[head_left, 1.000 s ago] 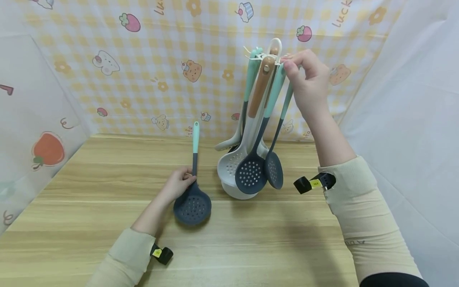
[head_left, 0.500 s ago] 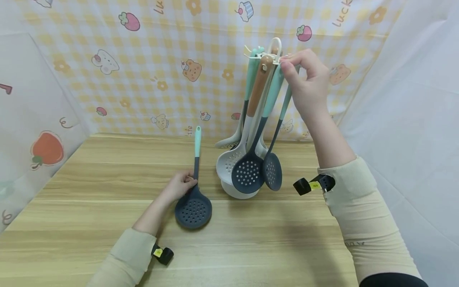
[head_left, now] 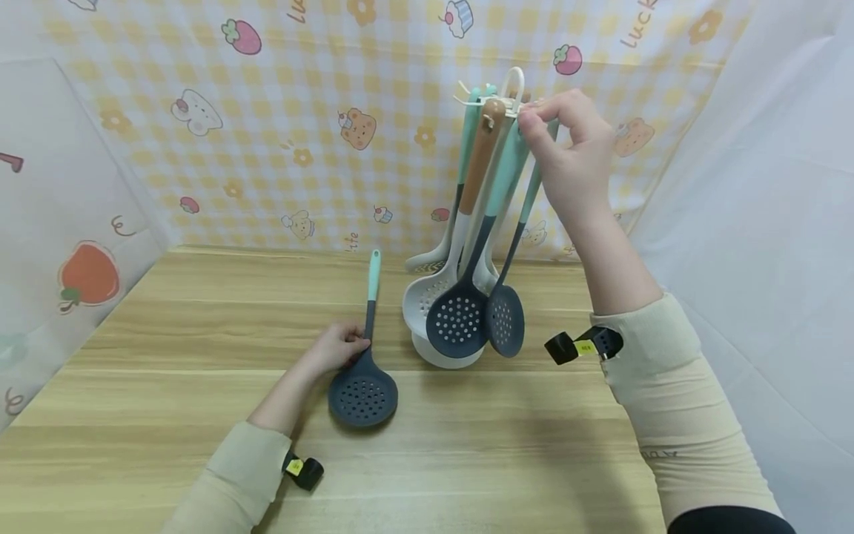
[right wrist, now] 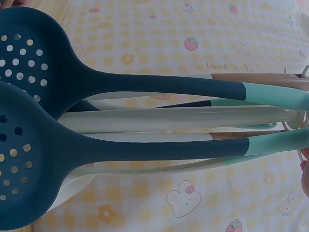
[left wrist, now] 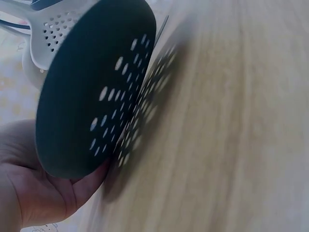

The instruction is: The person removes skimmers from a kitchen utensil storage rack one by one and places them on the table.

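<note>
My left hand (head_left: 333, 347) grips the neck of a dark grey skimmer (head_left: 363, 393) with a mint handle, low over the table. In the left wrist view, its perforated head (left wrist: 77, 96) stands close in front of that hand and casts a dotted shadow on the wood. Up at the top of a white utensil stand (head_left: 448, 356), my right hand (head_left: 574, 144) pinches the handle end of a hanging mint-handled skimmer (head_left: 460, 322) at its hook. Beside it hangs another dark skimmer (head_left: 505, 322). The right fingertips are mostly hidden in the right wrist view.
More utensils hang on the stand, among them a white slotted spoon (head_left: 423, 297) with a brown handle (head_left: 482, 156). The wooden table (head_left: 167, 356) ends at a checked cloth backdrop (head_left: 267, 163). A white sheet (head_left: 754, 222) hangs at the right.
My left hand and its skimmer have shifted slightly right and nearer, with the handle end now lower. The front hanging skimmers have swung a little left; my right hand stays nearly in place.
</note>
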`<state>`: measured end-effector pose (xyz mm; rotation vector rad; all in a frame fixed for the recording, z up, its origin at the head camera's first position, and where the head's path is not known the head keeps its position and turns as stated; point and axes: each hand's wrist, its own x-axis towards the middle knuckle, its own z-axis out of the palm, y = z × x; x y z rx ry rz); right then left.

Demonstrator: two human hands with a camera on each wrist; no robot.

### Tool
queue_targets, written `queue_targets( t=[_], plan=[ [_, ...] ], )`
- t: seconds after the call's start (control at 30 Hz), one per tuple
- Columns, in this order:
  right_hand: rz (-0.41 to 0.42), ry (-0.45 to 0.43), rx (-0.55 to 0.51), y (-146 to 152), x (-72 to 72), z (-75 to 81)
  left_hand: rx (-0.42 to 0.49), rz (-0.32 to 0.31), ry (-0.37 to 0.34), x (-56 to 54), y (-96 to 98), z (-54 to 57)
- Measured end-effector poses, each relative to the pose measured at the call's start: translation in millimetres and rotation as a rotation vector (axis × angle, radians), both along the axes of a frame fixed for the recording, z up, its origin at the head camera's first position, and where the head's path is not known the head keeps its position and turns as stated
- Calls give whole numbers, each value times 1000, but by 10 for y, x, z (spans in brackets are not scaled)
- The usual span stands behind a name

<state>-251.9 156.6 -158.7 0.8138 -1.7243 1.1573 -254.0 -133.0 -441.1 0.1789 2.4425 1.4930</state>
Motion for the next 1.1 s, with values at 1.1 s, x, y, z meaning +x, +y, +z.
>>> queue_targets(
  t=[1.1],
  plan=[
    [-36,35,52,3,29,2,-153,0,44,-20,122,-1]
  ],
)
